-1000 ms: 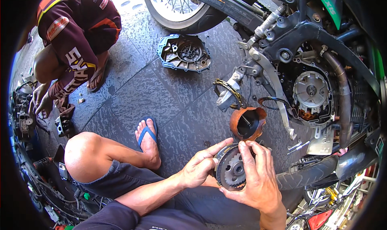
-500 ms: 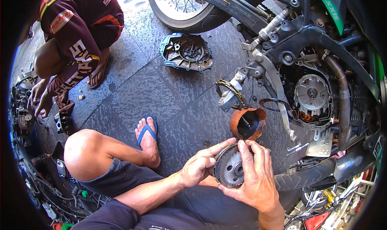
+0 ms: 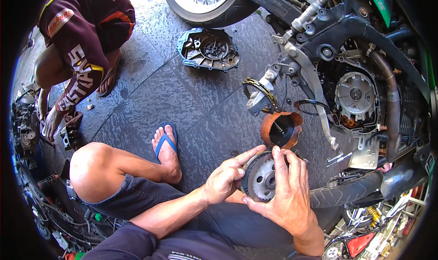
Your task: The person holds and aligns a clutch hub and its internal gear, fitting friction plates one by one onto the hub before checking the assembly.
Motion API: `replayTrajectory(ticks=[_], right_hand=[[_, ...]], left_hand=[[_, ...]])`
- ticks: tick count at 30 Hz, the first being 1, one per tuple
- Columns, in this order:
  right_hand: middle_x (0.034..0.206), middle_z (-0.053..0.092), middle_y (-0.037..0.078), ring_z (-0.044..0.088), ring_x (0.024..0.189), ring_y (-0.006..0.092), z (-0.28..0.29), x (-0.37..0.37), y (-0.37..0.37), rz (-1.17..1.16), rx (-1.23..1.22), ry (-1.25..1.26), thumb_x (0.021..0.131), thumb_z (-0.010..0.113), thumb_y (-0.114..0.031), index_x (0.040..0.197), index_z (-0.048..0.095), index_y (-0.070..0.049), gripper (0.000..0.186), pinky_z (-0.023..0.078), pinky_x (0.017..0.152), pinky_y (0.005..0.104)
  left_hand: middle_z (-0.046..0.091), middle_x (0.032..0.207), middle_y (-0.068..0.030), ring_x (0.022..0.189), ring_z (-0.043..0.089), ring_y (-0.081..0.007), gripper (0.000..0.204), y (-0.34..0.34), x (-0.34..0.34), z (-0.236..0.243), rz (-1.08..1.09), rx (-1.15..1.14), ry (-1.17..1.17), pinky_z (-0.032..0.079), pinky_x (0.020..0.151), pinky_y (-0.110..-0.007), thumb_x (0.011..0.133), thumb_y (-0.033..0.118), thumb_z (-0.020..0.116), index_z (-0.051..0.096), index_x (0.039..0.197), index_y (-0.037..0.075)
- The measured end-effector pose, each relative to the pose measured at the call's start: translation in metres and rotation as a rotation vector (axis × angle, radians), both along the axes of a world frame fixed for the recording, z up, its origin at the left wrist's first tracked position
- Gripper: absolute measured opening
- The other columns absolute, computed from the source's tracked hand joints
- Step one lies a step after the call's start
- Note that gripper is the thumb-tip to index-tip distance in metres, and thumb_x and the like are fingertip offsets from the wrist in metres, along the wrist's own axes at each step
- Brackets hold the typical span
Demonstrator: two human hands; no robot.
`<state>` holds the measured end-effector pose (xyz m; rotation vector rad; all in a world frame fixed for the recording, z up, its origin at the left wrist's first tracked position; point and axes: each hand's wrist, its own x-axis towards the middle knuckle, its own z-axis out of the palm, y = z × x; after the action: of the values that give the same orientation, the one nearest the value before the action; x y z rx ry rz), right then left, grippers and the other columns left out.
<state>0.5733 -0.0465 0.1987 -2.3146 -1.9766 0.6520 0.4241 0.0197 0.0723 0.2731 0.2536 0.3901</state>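
Between left hand [image 3: 223, 182] and right hand [image 3: 291, 191], both pinching its rim: one round toothed metal part [image 3: 256, 188]; uneven finger pressure could let it slip toward the orange-brown can [image 3: 268, 128] just beyond them

A person wears a dark navy shirt [image 3: 155, 251] printed with white lettering [image 3: 194, 256] on the front, its plain left sleeve [image 3: 116, 239] cut short above a bare forearm [image 3: 175, 214]. Dark blue-grey shorts [image 3: 141, 200] end in a loose hem [image 3: 126, 187] by the bare left knee [image 3: 91, 171]. A blue flip-flop [image 3: 174, 131], with a matching V-shaped strap [image 3: 159, 148], is on the left foot [image 3: 169, 162]. Left hand [image 3: 223, 180] and right hand [image 3: 286, 191] are ungloved.
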Motion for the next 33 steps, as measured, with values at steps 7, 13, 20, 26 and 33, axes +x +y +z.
replayTrajectory(ticks=[7, 13, 20, 26, 33], right_hand=[[0.146, 0.046, 0.026, 0.052, 0.131, 0.0376, 0.012, 0.052, -0.007, -0.301, 0.095, 0.494, 0.058, 0.099, -0.046, 0.159, 0.031, 0.005, 0.132, 0.043, 0.111, 0.0458], [0.148, 0.048, 0.017, 0.049, 0.132, 0.0276, 0.018, 0.075, -0.018, -0.49, 0.092, 0.621, 0.052, 0.098, -0.052, 0.162, 0.028, 0.003, 0.141, 0.037, 0.113, 0.0427], [0.148, 0.044, 0.025, 0.05, 0.133, 0.0387, 0.019, 0.063, -0.017, -0.19, 0.073, 0.32, 0.053, 0.1, -0.046, 0.16, 0.031, 0.003, 0.137, 0.042, 0.112, 0.0488], [0.148, 0.042, 0.029, 0.045, 0.133, 0.0468, 0.013, 0.037, -0.007, -0.026, 0.082, 0.145, 0.06, 0.097, -0.046, 0.155, 0.033, 0.008, 0.127, 0.041, 0.112, 0.0546], [0.151, 0.04, 0.029, 0.043, 0.135, 0.0473, 0.004, 0.024, -0.006, 0.041, 0.062, 0.049, 0.06, 0.096, -0.05, 0.157, 0.034, 0.004, 0.128, 0.041, 0.112, 0.0557]], left_hand=[[0.05, 0.152, -0.0286, 0.141, 0.052, -0.0366, 0.088, 0.0, 0.004, -0.013, 0.091, -0.192, -0.025, 0.037, 0.122, -0.045, 0.087, 0.024, 0.057, 0.023, 0.159, -0.012], [0.05, 0.15, -0.03, 0.14, 0.054, -0.0373, 0.089, 0.003, 0.006, -0.012, 0.111, -0.161, 0.0, 0.04, 0.12, -0.046, 0.082, 0.018, 0.053, 0.022, 0.159, -0.013], [0.052, 0.149, -0.0301, 0.137, 0.056, -0.0377, 0.087, 0.0, 0.008, -0.016, 0.119, -0.145, 0.038, 0.041, 0.12, -0.045, 0.085, 0.02, 0.055, 0.023, 0.159, -0.013], [0.052, 0.15, -0.0302, 0.137, 0.056, -0.0372, 0.087, -0.001, 0.006, -0.013, 0.114, -0.129, 0.023, 0.04, 0.12, -0.045, 0.086, 0.022, 0.059, 0.024, 0.159, -0.012], [0.05, 0.153, -0.0256, 0.142, 0.051, -0.0314, 0.082, -0.002, 0.006, -0.014, 0.098, -0.092, 0.011, 0.034, 0.123, -0.041, 0.086, 0.015, 0.05, 0.026, 0.16, -0.011]])
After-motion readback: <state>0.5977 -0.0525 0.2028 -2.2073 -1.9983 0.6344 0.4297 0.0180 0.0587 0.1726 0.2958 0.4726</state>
